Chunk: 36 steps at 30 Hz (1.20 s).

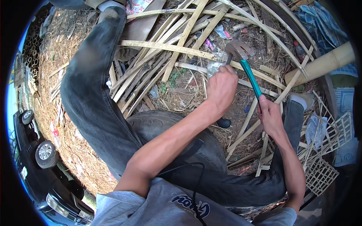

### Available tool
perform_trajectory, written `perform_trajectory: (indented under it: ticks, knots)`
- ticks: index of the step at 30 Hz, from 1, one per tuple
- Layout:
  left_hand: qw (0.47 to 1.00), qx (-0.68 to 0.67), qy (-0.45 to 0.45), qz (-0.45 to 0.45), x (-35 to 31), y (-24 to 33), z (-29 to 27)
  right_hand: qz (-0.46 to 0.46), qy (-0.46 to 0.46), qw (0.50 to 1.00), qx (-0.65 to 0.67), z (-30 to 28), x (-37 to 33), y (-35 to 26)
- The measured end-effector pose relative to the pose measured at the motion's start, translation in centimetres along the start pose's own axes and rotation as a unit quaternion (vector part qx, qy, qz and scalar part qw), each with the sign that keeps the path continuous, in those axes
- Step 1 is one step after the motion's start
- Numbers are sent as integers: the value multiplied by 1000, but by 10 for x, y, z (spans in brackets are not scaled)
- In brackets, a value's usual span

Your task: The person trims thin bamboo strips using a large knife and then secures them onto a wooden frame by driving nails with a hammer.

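My right hand (270,116) is wrapped around the lower handle of a claw hammer (250,77) with a teal-green grip. The hammer's brown, worn head lies just beyond my left fist, by the top of a dark rod. My left hand (223,87) is closed around that dark rod-like tool (229,58), which sticks up out of the fist; its exact kind and lower end are hidden. Beneath and around both hands run pale split bamboo strips (181,49), some crossing each other. Whether the hammer head touches the rod I cannot tell.
An old tyre (158,119) lies between my legs. On the right are a thick bamboo pole (322,67), woven lattice pieces (320,176) and a clear plastic bag (316,130). A black rounded object (223,123) sits near the tyre. A dark car (49,188) stands far left.
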<state>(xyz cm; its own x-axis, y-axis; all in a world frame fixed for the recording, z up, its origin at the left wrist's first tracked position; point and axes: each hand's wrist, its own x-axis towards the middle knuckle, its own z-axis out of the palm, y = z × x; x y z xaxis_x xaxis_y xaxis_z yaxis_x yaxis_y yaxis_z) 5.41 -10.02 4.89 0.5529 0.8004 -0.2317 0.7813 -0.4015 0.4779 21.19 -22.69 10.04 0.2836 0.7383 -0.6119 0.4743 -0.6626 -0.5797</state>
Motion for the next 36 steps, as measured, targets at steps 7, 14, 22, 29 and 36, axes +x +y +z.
perform_trajectory:
  ticks: [7, 14, 22, 29, 36]
  knots:
    - [1000, -10, 3, -22, -6, -1, 0, -76, 34, 961, 263, -22, -27, -36]
    - [1000, -4, -15, -15, -10, 3, -5, 19, -5, 983, 184, -13, -19, 7]
    - [998, 50, -8, -36, -7, 8, 1, -115, 29, 979, 168, -11, -12, 8]
    - [998, 43, -16, -44, -3, 14, 7, -15, -21, 994, 105, -10, 1, 41]
    - [998, 9, -15, -54, 2, 12, 11, -129, -16, 944, 305, -10, -12, 42]
